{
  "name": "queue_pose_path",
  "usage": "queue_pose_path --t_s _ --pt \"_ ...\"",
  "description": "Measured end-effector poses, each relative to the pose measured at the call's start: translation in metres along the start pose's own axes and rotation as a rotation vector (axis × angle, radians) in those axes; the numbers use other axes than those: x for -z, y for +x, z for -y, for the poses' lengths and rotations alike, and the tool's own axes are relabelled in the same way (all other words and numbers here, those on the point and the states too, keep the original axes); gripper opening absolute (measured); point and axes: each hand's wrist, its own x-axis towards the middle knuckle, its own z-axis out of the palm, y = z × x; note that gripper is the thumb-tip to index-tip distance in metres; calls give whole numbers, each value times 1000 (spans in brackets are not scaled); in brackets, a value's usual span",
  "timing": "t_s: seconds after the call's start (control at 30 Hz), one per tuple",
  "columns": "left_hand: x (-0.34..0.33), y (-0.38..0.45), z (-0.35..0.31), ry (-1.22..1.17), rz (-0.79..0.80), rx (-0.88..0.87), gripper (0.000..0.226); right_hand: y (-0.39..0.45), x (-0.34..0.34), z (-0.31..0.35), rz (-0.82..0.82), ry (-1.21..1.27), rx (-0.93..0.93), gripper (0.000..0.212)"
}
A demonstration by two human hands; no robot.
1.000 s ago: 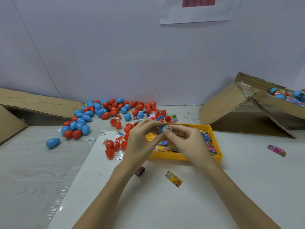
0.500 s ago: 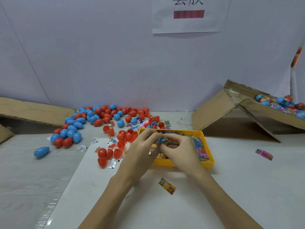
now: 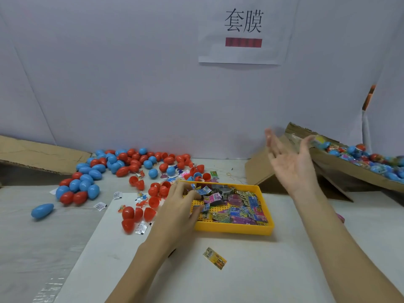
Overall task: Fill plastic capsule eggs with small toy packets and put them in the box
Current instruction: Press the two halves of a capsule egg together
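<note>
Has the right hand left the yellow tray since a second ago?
Yes. The right hand has swung up and right, away from the yellow tray where it met the left hand, and is now open beside the cardboard box.

Hands apart: right hand (now empty) beside box.

two bare forearms, no sleeves in view, left hand and right hand both bare, short plain nails where visible, right fingers motion-blurred
</note>
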Motion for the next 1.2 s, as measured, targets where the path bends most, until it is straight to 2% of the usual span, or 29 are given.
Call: queue_pose_path --t_s 0.1,0.2,0.3,0.4,0.57,0.63,0.73,0.77,0.83,0.93,1.03,1.2 --pt "-3 -1 2 -7 10 23 29 -8 18 -21 35 -308 -218 61" --pt "-3 -2 4 -4 30 50 32 -27 36 -55 64 -398 -386 41" --pt "-3 -3 6 1 38 80 37 -37 39 -80 63 -534 -465 29" --pt "-3 -2 9 13 54 109 47 -39 40 -85 90 -707 -439 27" --pt "0 -3 11 -18 83 132 52 -36 43 -85 71 -709 -425 28" --pt "7 2 11 -81 -1 167 48 -36 43 -85 106 -724 -429 28" --pt "22 6 28 -72 -183 345 34 -37 44 -84 138 -729 -432 28" --pt "26 4 37 4 -177 398 33 -36 44 -84 136 -724 -430 28" --pt "30 -2 54 142 -34 482 36 -36 44 -83 130 -714 -424 28" --pt "28 -7 61 253 157 465 38 -35 45 -84 135 -729 -419 27" --pt "23 -7 61 304 149 421 33 -36 46 -85 139 -741 -420 26" --pt "21 -6 63 259 24 432 28 -37 45 -84 144 -750 -416 25"
